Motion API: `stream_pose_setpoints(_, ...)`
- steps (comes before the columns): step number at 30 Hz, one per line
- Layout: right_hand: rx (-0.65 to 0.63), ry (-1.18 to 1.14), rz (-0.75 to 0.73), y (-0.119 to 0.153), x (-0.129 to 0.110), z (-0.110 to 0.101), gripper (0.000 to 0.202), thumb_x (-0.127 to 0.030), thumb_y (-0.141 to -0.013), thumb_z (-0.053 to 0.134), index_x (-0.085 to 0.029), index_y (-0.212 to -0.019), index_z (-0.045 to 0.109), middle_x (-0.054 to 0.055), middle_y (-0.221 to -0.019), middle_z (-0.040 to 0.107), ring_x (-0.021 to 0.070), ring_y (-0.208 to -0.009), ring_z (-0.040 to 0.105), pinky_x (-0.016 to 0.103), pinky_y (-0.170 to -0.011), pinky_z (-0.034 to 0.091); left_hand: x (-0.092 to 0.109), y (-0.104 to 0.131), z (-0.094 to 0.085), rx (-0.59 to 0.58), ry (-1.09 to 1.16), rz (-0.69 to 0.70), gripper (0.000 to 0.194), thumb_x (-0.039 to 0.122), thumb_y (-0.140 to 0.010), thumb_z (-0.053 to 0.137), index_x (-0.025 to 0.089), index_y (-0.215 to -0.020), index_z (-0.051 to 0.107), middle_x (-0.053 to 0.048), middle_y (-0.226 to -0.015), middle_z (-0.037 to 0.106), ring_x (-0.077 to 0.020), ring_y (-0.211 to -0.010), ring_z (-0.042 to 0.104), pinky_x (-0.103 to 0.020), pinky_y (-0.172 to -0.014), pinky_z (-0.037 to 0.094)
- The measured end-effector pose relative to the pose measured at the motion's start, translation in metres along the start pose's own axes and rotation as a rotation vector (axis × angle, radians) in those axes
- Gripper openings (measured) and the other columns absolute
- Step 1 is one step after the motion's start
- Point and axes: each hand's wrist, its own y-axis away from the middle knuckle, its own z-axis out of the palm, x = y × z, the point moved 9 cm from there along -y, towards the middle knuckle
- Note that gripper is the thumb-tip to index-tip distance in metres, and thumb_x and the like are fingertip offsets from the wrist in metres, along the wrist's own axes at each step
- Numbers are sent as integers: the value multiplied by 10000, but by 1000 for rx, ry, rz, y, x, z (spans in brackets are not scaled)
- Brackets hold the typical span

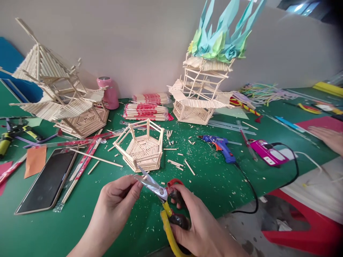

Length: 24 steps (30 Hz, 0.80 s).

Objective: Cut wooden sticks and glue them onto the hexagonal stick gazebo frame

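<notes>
My left hand pinches a short wooden stick near the scissor blades, thumb against forefinger. In my right hand are the scissors, with red and yellow handles; their blades are parted around the stick and point up and left. Just beyond the blades stands a small hexagonal frame of wooden sticks, with a slatted floor and an open top. Cut stick pieces lie to its right on the green table.
Stick pagodas stand at the left and back centre. A blue glue gun with a black cable lies right of centre, near a pink device. A phone lies left. Another person's hand rests far right.
</notes>
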Motion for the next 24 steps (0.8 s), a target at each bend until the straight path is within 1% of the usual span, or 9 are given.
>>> stream_pose_setpoints(3, 24, -20, 23, -1, 0, 1, 390, -192, -684, 614, -198, -1046, 468, 42, -866, 540, 177, -792, 542, 280, -680, 506, -3, 1, 1, 11, 50, 0, 233, 317, -779, 558, 156, -648, 663, 11, -535, 538, -100, -497, 419, -194, -438, 336)
stream_pose_setpoints(7, 56, -95, 107, 1, 2, 1, 377, -182, -670, 605, -215, -1020, 466, 58, -933, 528, 197, -880, 539, 261, -663, 524, -7, 3, 0, 65, 133, 10, 180, 291, -787, 579, 171, -771, 712, -6, -625, 619, -111, -550, 475, -191, -483, 393)
stream_pose_setpoints(10, 68, -145, 134, 4, 4, 1, 363, -194, -680, 590, -226, -1017, 460, 58, -952, 519, 196, -897, 533, 264, -665, 536, -5, 3, 0, 82, 152, 28, 165, 276, -783, 588, 179, -777, 721, -11, -650, 640, -113, -559, 494, -184, -483, 408)
stream_pose_setpoints(13, 80, -131, 131, 5, 4, 0, 379, -219, -672, 603, -222, -1025, 465, 65, -948, 525, 204, -889, 531, 295, -689, 540, -1, 3, -2, 96, 156, 36, 153, 265, -772, 598, 178, -763, 724, -10, -633, 638, -114, -557, 509, -179, -487, 426)
stream_pose_setpoints(16, 97, -97, 128, 4, 3, -2, 415, -249, -660, 621, -222, -1047, 472, 70, -951, 535, 208, -873, 533, 317, -715, 538, 2, 3, -3, 81, 136, 58, 137, 243, -765, 605, 175, -756, 723, -6, -605, 629, -117, -550, 521, -181, -497, 447)
stream_pose_setpoints(18, 99, -105, 117, 4, 1, -3, 399, -258, -663, 616, -221, -1036, 481, 73, -958, 540, 206, -866, 538, 308, -701, 540, 3, 3, -2, 53, 105, 75, 135, 232, -767, 604, 172, -769, 724, -9, -603, 631, -122, -551, 528, -183, -496, 454)
stream_pose_setpoints(21, 92, -104, 110, 3, -1, -2, 384, -249, -672, 605, -213, -1035, 485, 77, -953, 545, 205, -858, 542, 297, -677, 542, 1, 3, -3, 41, 76, 79, 151, 231, -781, 591, 171, -809, 727, -18, -643, 650, -126, -574, 542, -188, -516, 466)
stream_pose_setpoints(24, 91, -54, 124, 4, 2, -1, 411, -231, -669, 602, -208, -1061, 480, 71, -928, 546, 201, -838, 543, 307, -696, 538, -1, 3, -3, 34, 71, 75, 159, 242, -784, 590, 173, -819, 729, -16, -646, 653, -123, -569, 539, -185, -512, 463)
